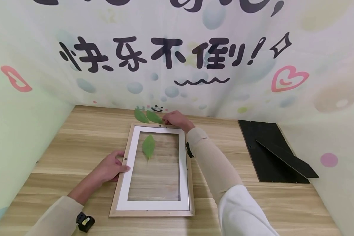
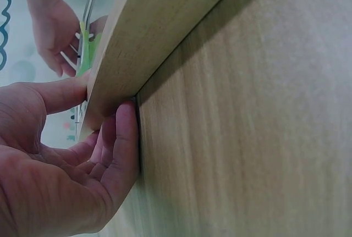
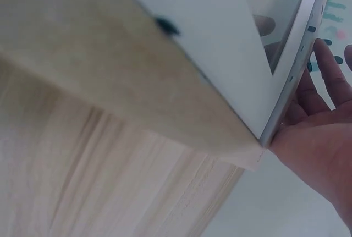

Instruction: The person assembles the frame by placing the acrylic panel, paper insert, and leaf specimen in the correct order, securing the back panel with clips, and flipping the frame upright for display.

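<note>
Where the wooden table [image 1: 76,137] comes nearest the viewer, a small black clip [image 1: 85,222] lies just off the left sleeve. Picture frame [image 1: 151,170]: pale wood, white mat, clear pane, lying flat at the table's middle. Left hand [image 1: 110,167]: at the frame's left edge, thumb laid on the mat, fingers curled against the outer rim; the left wrist view shows the thumb [image 2: 52,95] on top and a finger [image 2: 124,138] pressed at the side, so the hand grips the frame. One green leaf [image 1: 148,146]: lying on the pane, upper part of the opening. Right hand [image 1: 175,118]: at the frame's far edge, fingers bent onto the top rail; whether it pinches anything cannot be told. Two more leaves [image 1: 147,116]: just beyond that edge, beside the right fingertips. Black backing board [image 1: 268,150] with stand: flat, well apart to the right. Printed backdrop [image 1: 177,55]: behind the table.
</note>
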`<state>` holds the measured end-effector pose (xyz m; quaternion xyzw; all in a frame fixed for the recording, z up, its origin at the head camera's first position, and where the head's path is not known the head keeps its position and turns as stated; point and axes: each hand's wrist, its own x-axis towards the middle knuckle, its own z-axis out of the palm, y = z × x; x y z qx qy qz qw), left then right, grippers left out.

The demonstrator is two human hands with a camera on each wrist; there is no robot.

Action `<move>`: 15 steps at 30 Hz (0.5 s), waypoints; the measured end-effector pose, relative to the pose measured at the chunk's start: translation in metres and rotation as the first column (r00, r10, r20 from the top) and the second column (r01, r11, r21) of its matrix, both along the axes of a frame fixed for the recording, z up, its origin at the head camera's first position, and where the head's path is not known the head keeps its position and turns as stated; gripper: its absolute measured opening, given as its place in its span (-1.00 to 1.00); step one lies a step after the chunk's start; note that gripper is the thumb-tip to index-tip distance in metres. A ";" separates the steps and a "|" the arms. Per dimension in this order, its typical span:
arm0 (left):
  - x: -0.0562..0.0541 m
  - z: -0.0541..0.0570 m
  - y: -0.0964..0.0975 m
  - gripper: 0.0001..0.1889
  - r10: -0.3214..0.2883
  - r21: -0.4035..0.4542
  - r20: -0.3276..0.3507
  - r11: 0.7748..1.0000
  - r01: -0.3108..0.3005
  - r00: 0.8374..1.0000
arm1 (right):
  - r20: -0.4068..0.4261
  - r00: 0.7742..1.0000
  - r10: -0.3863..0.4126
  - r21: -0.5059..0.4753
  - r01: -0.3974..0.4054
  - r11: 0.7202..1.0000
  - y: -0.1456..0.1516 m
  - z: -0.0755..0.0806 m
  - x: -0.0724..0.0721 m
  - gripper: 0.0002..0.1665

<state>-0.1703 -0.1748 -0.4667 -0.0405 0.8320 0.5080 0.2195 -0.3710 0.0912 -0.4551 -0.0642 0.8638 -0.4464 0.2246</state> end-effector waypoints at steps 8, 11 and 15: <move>0.001 -0.001 0.000 -0.32 0.011 0.002 0.008 1.000 -0.011 1.000 | -0.047 0.998 0.040 0.085 -0.036 0.996 -0.006 -0.003 0.000 -0.64; 0.001 -0.002 0.000 -0.33 0.009 -0.002 0.001 1.000 -0.009 1.000 | -0.060 0.997 0.049 0.110 -0.043 0.993 -0.007 -0.004 0.000 -0.66; 0.000 -0.003 0.000 -0.33 0.008 -0.006 -0.002 1.000 -0.008 1.000 | -0.068 0.997 0.047 0.133 -0.038 0.990 -0.007 -0.005 0.000 -0.64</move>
